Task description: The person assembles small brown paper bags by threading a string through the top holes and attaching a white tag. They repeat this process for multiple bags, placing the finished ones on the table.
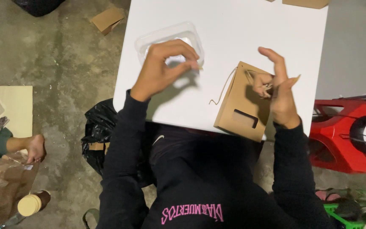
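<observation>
From the head view, the left hand (164, 63) pinched something too small to tell above a clear plastic container (149, 40), contents unclear. The right hand (278, 87) pinched twine at the brown paper bag (242, 112) on the white table (234, 25).

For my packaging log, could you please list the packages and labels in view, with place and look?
Kraft bag: table's near edge by the right hand, flat brown, dark window, string handle.
Clear tub: table, beneath the left hand, rounded rectangle.
Brown box: floor, upper left, folded.
Brown box piece: table's far edge.
</observation>
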